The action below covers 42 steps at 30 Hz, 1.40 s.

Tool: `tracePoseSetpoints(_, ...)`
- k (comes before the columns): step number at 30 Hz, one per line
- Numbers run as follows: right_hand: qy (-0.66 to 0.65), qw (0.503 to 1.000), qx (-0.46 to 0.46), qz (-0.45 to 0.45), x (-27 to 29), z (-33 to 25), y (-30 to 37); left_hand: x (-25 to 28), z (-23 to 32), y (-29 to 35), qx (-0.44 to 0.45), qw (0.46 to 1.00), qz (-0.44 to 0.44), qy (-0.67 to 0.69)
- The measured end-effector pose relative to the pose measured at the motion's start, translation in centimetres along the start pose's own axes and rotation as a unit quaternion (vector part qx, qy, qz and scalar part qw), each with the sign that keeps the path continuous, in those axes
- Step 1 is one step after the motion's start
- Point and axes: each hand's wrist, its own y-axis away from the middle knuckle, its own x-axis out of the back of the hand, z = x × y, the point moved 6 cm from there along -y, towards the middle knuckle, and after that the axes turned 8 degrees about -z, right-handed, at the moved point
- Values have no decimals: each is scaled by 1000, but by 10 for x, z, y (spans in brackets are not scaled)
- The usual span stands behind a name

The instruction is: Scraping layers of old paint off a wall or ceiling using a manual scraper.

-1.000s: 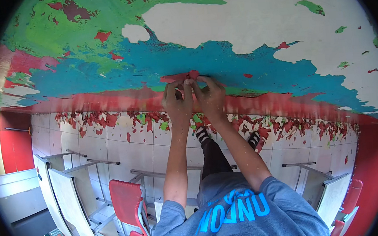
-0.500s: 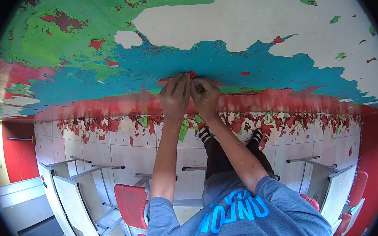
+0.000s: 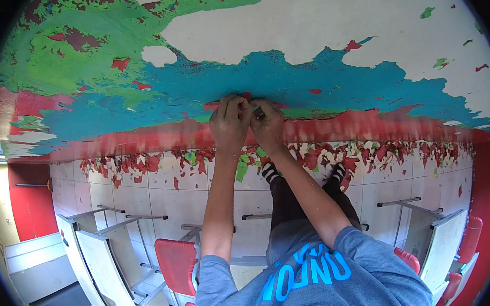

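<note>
Both my hands are raised against a wall [image 3: 203, 36] with peeling layers of blue, green and red paint over off-white. My left hand [image 3: 230, 121] is closed, its fingertips pinched at the edge of a red patch [image 3: 211, 106] in the blue paint [image 3: 354, 88]. Right beside it, almost touching, my right hand [image 3: 267, 126] has its fingers curled around a small dark object [image 3: 260, 113]. The kind of object cannot be made out. Whatever sits between the left fingertips is hidden.
Red, green and off-white paint flakes [image 3: 364, 156] litter the tiled floor along the wall's foot, around my feet. Behind me stand light-topped tables [image 3: 102, 265] and red chairs [image 3: 176, 266] at left, with another table [image 3: 442, 247] and more chairs at right.
The view has shifted slightly, so the wall sits a little higher and further left. Both hands stay at the same patch; less red shows above the fingertips.
</note>
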Motion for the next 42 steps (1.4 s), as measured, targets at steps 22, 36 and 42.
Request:
tracePoseSetpoints(22,16,1000,27,0,4,2,0,2,8,8,-59,998,35,-6)
tracePoseSetpoints(36,-8,1000,-10,-17,6,10,6,11,2,14,-66,995,-60,-32)
tracePoseSetpoints(42,-292,895,-327,-78,-14,32,31,21,-13,31,-76,986,-149,-15)
